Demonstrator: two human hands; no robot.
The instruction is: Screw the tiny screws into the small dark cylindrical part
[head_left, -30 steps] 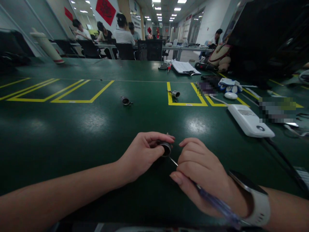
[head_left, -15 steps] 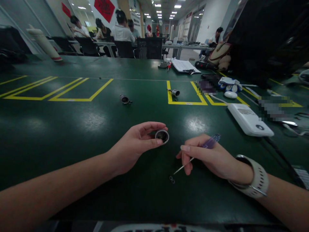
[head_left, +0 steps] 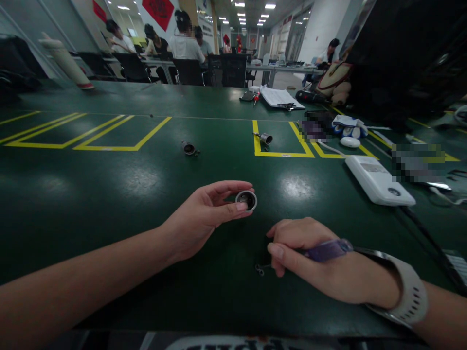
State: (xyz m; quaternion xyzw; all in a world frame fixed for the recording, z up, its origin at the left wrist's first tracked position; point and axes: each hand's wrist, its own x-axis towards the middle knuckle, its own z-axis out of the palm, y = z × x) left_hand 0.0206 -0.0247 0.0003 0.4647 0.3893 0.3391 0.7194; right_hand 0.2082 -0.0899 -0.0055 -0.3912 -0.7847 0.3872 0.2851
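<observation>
Between thumb and fingers, my left hand (head_left: pixel 207 214) holds a small round metal cup (head_left: pixel 251 198) with its open mouth turned toward me. My right hand (head_left: pixel 310 257) is closed around a screwdriver (head_left: pixel 328 249) with a see-through purple handle and a thin shaft, mostly hidden by the fingers. The shaft's tip is at a few tiny dark rings (head_left: pixel 260 271) on the table; whether it touches them I cannot tell. Farther off, a similar metal cup (head_left: pixel 188 148) lies on its side with small parts by it. Another metal cup (head_left: pixel 266 139) lies inside a yellow-taped box.
A white power bank (head_left: pixel 379 180) with a cable lies on the green table (head_left: pixel 146 262) at right. Behind it are a round white case (head_left: pixel 349 142) and a glove (head_left: pixel 348 125). Papers (head_left: pixel 279 98) lie at the back; a bottle (head_left: pixel 67 63) stands far left. People sit beyond.
My right hand has lowered and turned, tipping the screwdriver flatter with its tip still by the rings. My left hand and its metal cup have shifted very slightly upward.
</observation>
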